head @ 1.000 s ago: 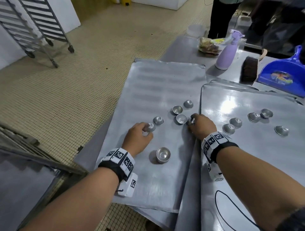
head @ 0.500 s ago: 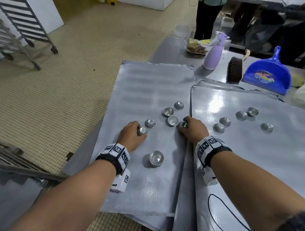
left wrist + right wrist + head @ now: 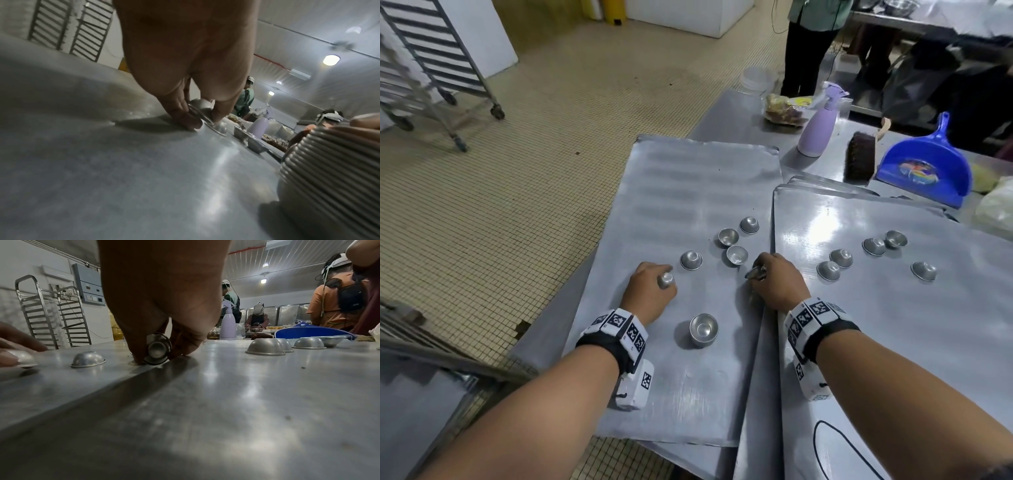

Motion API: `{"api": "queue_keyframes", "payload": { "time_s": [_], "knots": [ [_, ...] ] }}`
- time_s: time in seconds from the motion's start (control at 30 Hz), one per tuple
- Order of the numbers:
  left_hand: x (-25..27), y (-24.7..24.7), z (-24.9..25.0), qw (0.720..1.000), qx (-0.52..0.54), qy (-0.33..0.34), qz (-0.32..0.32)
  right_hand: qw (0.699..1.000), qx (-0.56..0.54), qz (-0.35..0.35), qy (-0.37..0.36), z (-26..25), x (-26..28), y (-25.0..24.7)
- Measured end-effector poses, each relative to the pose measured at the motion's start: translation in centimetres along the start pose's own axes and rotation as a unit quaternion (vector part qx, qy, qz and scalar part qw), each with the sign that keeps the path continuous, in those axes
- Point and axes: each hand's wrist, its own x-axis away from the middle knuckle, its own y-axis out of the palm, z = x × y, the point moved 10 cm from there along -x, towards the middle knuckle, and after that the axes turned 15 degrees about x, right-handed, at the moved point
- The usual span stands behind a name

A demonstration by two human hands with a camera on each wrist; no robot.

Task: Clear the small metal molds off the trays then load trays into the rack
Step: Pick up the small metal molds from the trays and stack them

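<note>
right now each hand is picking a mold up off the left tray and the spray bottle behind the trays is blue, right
Not quite: the spray bottle is lilac, as the head view shows; the dustpan is blue. The left hand and right hand do each hold a mold at the left tray.

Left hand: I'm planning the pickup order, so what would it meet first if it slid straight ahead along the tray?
Probably the upside-down mold just beyond the left hand, which already pinches a mold; depth is uncertain.

The head view looks steeply down from above onto two trays (image 3: pixel 688 192) on the bench. Both wrist views sit almost at tray level, looking forward close behind the fingers; all three share the purple spray bottle (image 3: pixel 816 132).
</note>
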Motion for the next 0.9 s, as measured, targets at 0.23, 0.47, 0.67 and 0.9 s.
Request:
{"api": "queue_keyframes", "payload": {
  "time_s": [0.23,0.47,0.67,0.9],
  "knots": [
    [0.0,-0.6,-0.6,1.0,-0.013,-0.007,0.01,0.997,0.065,-0.027,-0.026,-1.1,1.0,0.9],
    [0.2,-1.7,-2.5,0.98,0.173,-0.08,0.058,0.996,0.07,-0.039,-0.025,-1.6,1.3,1.2],
    [1.1,-1.7,-4.0,0.932,0.324,-0.15,0.066,0.993,0.101,-0.06,-0.022,-1.8,1.6,1.5],
    [1.8,-2.6,-3.6,0.934,0.324,-0.137,0.064,0.996,0.049,-0.072,-0.029,-2.4,2.3,0.7]
  ]
}}
